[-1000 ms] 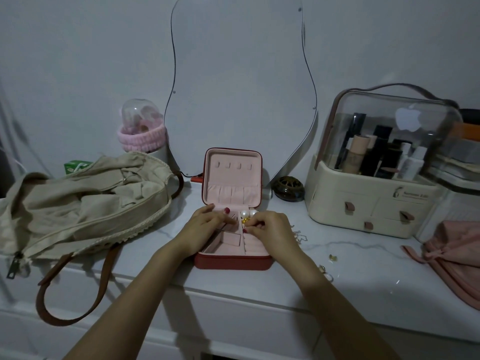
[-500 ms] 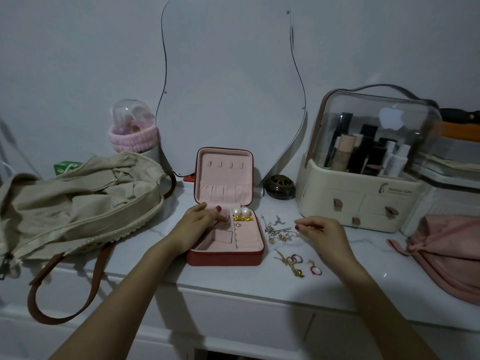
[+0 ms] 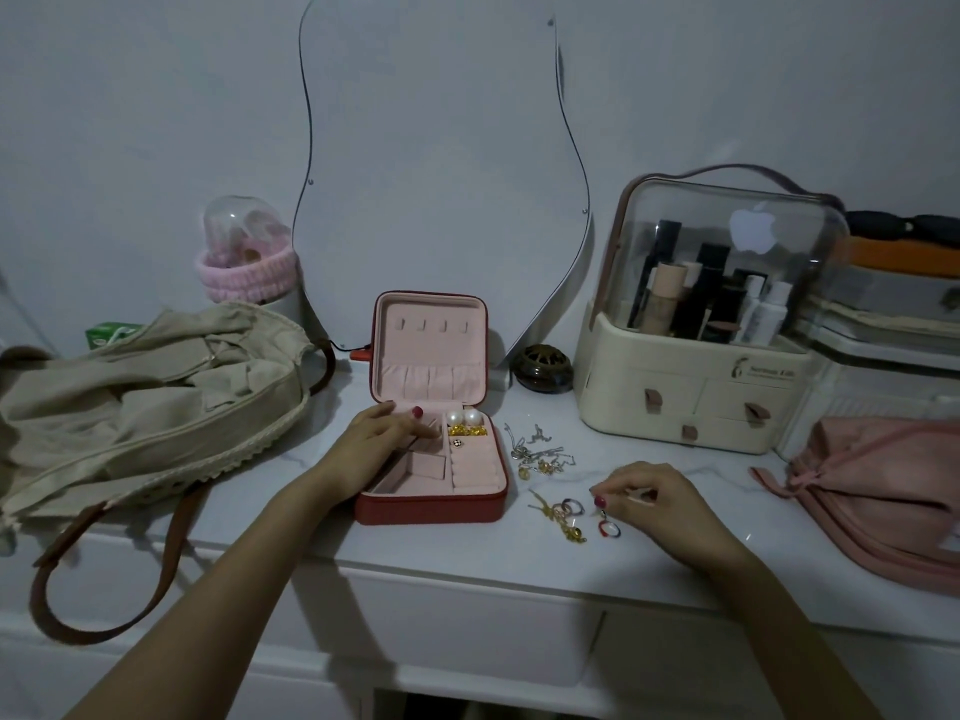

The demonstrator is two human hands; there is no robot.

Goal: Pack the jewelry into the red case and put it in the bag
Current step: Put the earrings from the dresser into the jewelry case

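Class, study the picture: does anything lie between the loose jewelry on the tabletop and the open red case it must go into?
Nothing visible does. The loose jewelry lies on bare tabletop just right of the red case, whose lid stands open. The left hand rests on the case's left compartments; the right-side compartments stay reachable.

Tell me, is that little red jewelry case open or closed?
Open. The red case has its lid standing upright, showing pink lining, with pearl earrings in a back compartment. The left hand rests on it.

A single head-worn wide-angle camera looks forward and down, close over the white marble-patterned table [image 3: 291, 517]. Forearms enter from the lower frame edge; the grey wall [image 3: 156, 122] fills the upper half.
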